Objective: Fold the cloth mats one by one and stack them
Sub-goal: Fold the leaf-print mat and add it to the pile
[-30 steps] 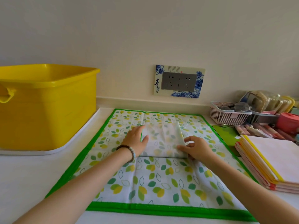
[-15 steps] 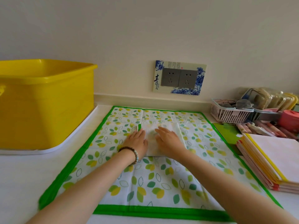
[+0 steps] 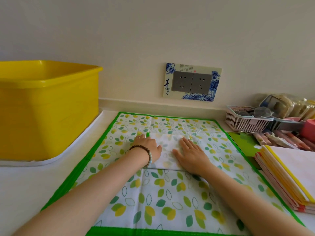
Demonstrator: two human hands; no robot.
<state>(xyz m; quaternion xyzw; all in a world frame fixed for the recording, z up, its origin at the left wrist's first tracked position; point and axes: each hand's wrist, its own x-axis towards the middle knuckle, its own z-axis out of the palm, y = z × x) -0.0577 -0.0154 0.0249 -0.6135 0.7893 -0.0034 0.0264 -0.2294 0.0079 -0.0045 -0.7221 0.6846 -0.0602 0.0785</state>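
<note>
Cloth mats show in three places before us: one small folded mat [image 3: 167,150], one large mat [image 3: 170,198] spread open beneath it, and a stack of folded mats [image 3: 289,176] at the right edge of the counter [image 3: 25,184], whose layers we cannot count surely. The folded mat is a pale white rectangle with a faint leaf print showing through and a sliver of green trim at its far left corner. It lies flat on the large mat, somewhat toward the wall. The large mat is white with green and yellow leaves, bound all round in bright green and marked by crossing creases. The stack shows yellow, pink and red edges under a plain white top. Our two hands are both on the folded mat. Our left hand [image 3: 146,147], with one bead bracelet [image 3: 144,154] at the wrist, lies flat across its left edge. Our right hand [image 3: 189,154] lies flat on its right half, fingers straight and pointing to the wall. Neither hand grips anything; both press palm down. To the left stands one yellow tub [image 3: 47,106] on a white tray [image 3: 51,161]. On the wall is one decorated plate with two grey sockets [image 3: 192,82]. At the far right sits one white basket [image 3: 245,122], near some pink sticks [image 3: 281,140] and one green board [image 3: 242,140] beside the large mat.
</note>
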